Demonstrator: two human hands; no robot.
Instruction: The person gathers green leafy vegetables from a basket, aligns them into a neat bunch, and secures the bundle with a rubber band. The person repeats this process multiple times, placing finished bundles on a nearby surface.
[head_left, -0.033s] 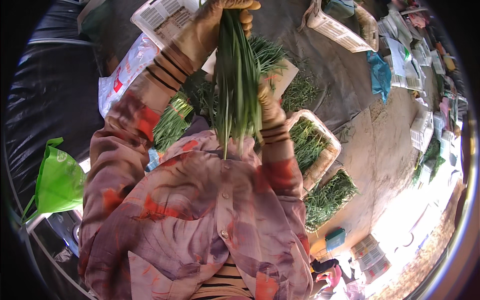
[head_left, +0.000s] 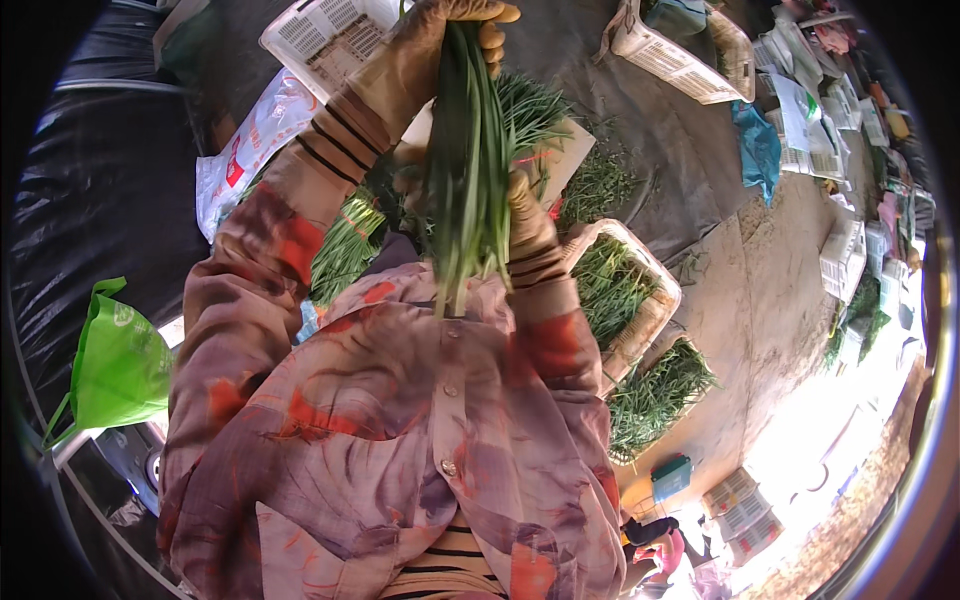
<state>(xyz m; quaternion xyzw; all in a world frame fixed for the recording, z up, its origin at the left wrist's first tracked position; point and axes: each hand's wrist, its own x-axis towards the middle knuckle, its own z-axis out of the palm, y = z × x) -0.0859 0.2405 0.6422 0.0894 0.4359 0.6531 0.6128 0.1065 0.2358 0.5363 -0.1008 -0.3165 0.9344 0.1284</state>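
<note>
My left hand (head_left: 455,25), in a tan glove, is closed round the top end of a bunch of long, flat-leaved chives (head_left: 470,150). The bunch hangs down in front of my chest, its lower leaf ends loose and slightly blurred. Against its right side is my gloved right hand (head_left: 530,215); its thumb side shows, but the leaves hide most of the fingers. Behind the bunch, more chives (head_left: 530,108) with a red tie lie on a pale board (head_left: 572,165). Tied chives (head_left: 345,245) also lie beside my left forearm.
Crates of loose greens (head_left: 620,285) (head_left: 655,400) stand by my right arm. A white crate (head_left: 330,45) is at the far left, another crate (head_left: 680,65) at the far right. A white sack (head_left: 245,155) and green bag (head_left: 120,360) are on the left.
My right hand has shifted a little to the left along the bunch. The hanging leaves have swung slightly left, while my left hand keeps its hold at the top.
</note>
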